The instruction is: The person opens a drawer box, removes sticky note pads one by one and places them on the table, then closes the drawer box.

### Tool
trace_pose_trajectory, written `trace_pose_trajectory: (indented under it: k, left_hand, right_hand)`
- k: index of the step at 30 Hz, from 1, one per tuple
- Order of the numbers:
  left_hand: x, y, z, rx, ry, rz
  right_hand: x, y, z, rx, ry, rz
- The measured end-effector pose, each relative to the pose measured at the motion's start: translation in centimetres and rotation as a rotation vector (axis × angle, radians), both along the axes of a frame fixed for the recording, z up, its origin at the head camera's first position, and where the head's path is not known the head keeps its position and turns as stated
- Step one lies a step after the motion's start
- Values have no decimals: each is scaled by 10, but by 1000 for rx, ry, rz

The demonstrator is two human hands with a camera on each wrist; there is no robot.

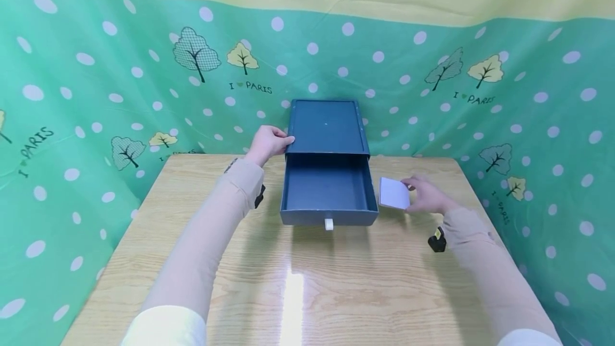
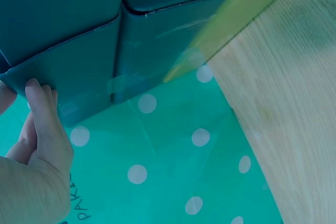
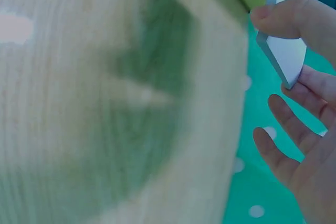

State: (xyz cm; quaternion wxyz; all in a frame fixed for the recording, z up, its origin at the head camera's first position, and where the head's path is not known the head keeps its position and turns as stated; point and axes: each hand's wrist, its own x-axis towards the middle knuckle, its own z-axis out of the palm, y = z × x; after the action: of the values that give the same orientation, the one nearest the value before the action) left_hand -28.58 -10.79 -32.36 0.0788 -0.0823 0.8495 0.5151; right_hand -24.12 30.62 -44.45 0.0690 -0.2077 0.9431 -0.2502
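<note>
A dark blue drawer box (image 1: pixel 326 126) has its drawer (image 1: pixel 329 217) pulled out toward me, with nothing visible inside and a white pull tab (image 1: pixel 329 224) in front. My left hand (image 1: pixel 270 143) grips the box's left edge, thumb on top; in the left wrist view that hand (image 2: pixel 44 135) has its fingers along the box's side. My right hand (image 1: pixel 427 195) holds a thin white square notepad (image 1: pixel 394 193) just right of the drawer. In the right wrist view, the thumb and nearer fingers of that hand (image 3: pixel 310 114) pinch the notepad (image 3: pixel 286 51), the others spread apart.
Below the top box are another blue box (image 2: pixel 178 24) and a yellow box (image 2: pixel 236 11) on the wooden table (image 1: pixel 336 292). A green dotted curtain (image 1: pixel 307 68) hangs close behind and along both sides.
</note>
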Motion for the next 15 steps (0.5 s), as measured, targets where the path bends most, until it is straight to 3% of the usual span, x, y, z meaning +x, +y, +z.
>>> trace_pose_trajectory:
  k: [6,15]
  left_hand:
    - [-1,1,-1,7,-1,4]
    - [-1,0,-1,-15,1,9]
  right_hand:
    - [0,5,-11,24,-54,-34]
    - [-3,6,-22,49,-40,-29]
